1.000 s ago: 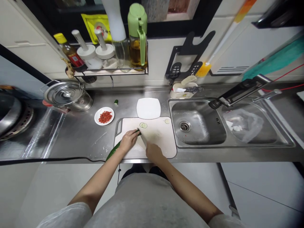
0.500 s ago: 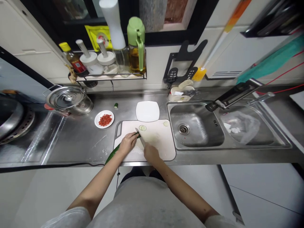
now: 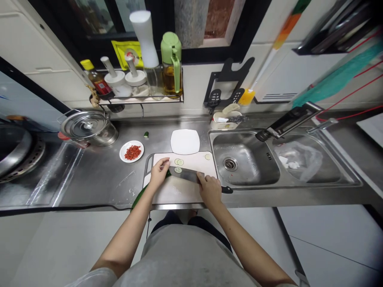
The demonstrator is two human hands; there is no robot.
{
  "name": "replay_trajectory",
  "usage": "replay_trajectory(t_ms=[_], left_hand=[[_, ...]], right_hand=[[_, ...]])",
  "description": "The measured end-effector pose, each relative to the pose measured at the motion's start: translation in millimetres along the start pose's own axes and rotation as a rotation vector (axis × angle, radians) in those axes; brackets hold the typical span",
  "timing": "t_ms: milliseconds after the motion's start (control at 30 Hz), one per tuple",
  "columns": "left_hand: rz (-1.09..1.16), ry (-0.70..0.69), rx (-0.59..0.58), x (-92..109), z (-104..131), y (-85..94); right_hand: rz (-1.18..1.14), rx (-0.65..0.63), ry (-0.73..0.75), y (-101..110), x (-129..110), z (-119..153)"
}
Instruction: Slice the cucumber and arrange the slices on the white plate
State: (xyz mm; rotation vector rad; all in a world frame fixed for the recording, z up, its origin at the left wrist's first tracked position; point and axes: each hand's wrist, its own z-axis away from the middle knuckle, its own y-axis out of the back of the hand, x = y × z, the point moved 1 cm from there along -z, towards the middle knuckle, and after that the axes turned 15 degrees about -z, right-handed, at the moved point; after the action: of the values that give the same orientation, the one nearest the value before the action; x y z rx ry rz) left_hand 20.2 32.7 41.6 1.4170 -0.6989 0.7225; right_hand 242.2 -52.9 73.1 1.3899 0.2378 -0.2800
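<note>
My right hand grips a kitchen knife by its black handle, with the broad blade turned flat and pointing left over the cutting board. A thin cucumber slice lies on the blade near its tip. Beside that tip, my left hand has its fingers apart, nothing visibly held in them. The cucumber runs under my left wrist, partly hidden, its cut end showing by the blade. Two more slices rest on the board above the knife, and a single slice sits at its upper right corner.
A white square plate touches the board's far side. Left of it are a cucumber stub, a plate of red chopped bits and a lidded steel pot. The sink adjoins on the right; a seasoning rack hangs behind.
The knife has swung from upright cutting to lying flat, carrying a slice. My right hand moved right; my left hand lifted its fingers off the cucumber's end.
</note>
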Motion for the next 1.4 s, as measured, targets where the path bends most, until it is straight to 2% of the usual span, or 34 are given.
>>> replay_trajectory(t_ms=[100, 167, 333, 433, 567, 667, 900, 1100, 1300, 1400], left_hand=[[-0.008, -0.07, -0.193, 14, -2, -0.8], [-0.076, -0.11, -0.281, 20, -1, -1.5], [-0.191, -0.188, -0.364, 23, 3, -5.9], [-0.173, -0.188, -0.376, 18, 2, -13.1], [-0.166, -0.115, -0.353, 11, -11, -27.5], [-0.293, -0.1, -0.335, 10, -28, -40.1], [-0.549, -0.166, -0.335, 14, -58, -63.4], [-0.635, -0.227, -0.3, 15, -66, -70.1], [-0.688, -0.173, -0.264, 12, -66, -73.5], [-0.627, -0.16, -0.223, 8, -65, -69.6]], right_hand=[[0.005, 0.083, 0.03, 0, 9, 5], [0.006, 0.116, 0.046, -1, 12, 8], [0.007, 0.101, 0.062, -5, 17, 15], [0.016, 0.054, 0.053, -8, 20, 17], [0.012, -0.008, 0.008, -11, 28, 18], [0.002, -0.04, -0.038, -10, 35, 20], [0.0, -0.079, -0.086, -6, 45, 24], [0.006, -0.108, -0.094, -6, 48, 22], [-0.029, -0.133, -0.112, -4, 44, 19], [-0.089, -0.139, -0.136, -5, 43, 17]])
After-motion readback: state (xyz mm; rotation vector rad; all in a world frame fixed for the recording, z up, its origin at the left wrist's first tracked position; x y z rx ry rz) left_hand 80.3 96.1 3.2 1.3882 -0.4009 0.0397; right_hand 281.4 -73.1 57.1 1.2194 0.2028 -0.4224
